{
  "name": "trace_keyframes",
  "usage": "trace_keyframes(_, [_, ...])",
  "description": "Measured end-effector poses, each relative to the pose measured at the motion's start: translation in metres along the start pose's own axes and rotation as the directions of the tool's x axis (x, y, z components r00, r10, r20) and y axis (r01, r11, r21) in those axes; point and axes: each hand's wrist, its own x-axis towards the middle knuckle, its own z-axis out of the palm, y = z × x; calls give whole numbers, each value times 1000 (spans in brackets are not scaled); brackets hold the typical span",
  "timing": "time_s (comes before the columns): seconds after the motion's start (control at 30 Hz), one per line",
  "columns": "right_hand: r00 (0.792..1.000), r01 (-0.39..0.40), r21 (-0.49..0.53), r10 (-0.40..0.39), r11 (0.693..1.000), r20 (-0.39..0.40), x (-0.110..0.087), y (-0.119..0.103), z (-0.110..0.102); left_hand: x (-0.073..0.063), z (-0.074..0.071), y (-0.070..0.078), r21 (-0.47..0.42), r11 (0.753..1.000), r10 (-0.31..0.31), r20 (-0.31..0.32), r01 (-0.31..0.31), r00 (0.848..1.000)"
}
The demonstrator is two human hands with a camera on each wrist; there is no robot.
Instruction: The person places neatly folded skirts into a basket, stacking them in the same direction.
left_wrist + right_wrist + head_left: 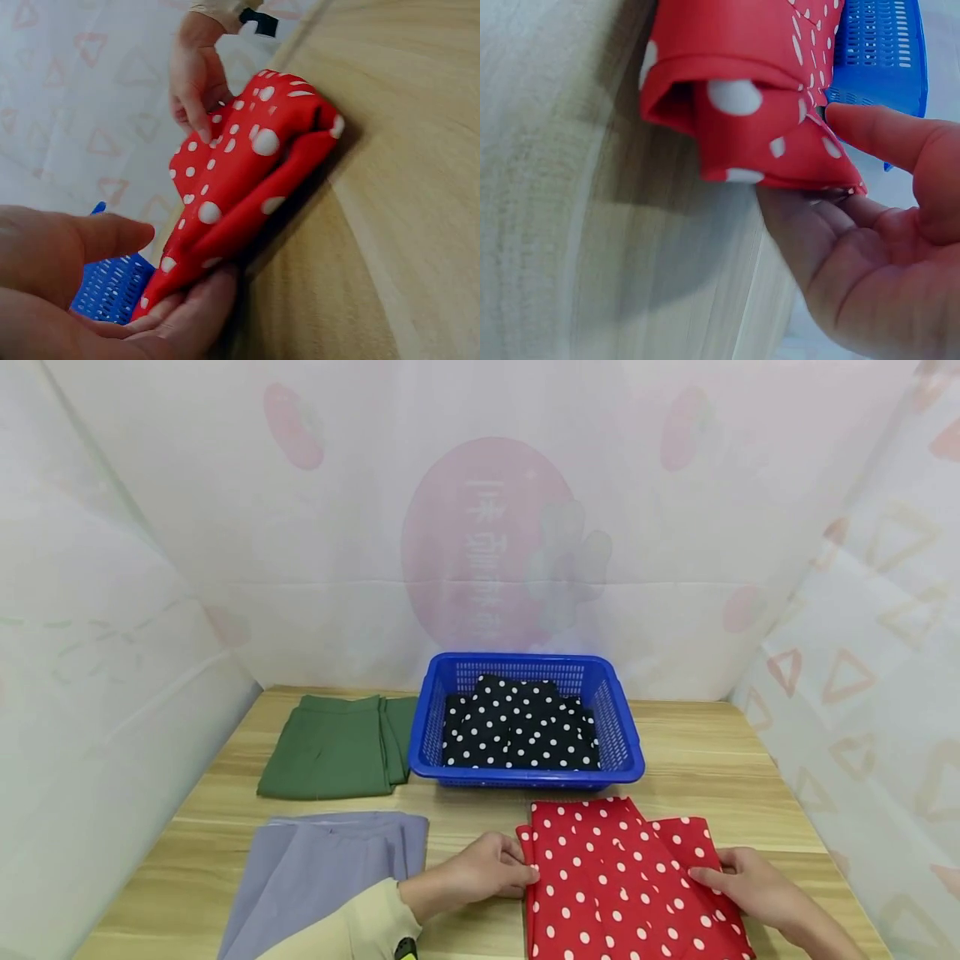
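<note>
A folded red garment with white polka dots (600,877) lies on the wooden table in front of the basket. My left hand (483,870) is at its left edge, fingers tucked under the fold and thumb over it. At the opposite edge, my right hand (750,885) grips the cloth with the thumb on top and the fingers underneath. In the right wrist view, the near edge of the red garment (742,127) shows its stacked layers above the right fingers (810,225). The left wrist view shows its layered side (232,187) from low down.
Behind the red garment stands a blue plastic basket (525,777) holding black polka-dot cloth (517,727). To the left lie a folded green garment (330,752) and a folded grey-purple one (322,868). White printed sheets (337,552) wall the table at the back and sides.
</note>
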Motion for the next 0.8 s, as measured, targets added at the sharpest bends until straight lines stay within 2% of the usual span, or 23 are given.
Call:
trace_keyframes(0.13, [999,35,36,-36,999,35,-3,2,-4,1,3,-3,-55,998,22,-48,-25,999])
trace_keyframes(0.3, [998,46,58,-48,997,45,-10,-3,-3,-5,-2,-6,-80,997,17,-89,-24,996])
trace_keyframes(0.53, [996,59,67,-63,996,65,-23,-16,3,-24,-14,-3,-77,997,26,-75,-32,997])
trace_keyframes(0.77, [986,95,109,-108,989,125,-32,-24,6,-50,-27,11,-86,995,39,-31,-42,999])
trace_keyframes(0.8, [981,107,109,-123,988,153,-32,-23,5,-55,-29,13,-86,995,40,-22,-42,999])
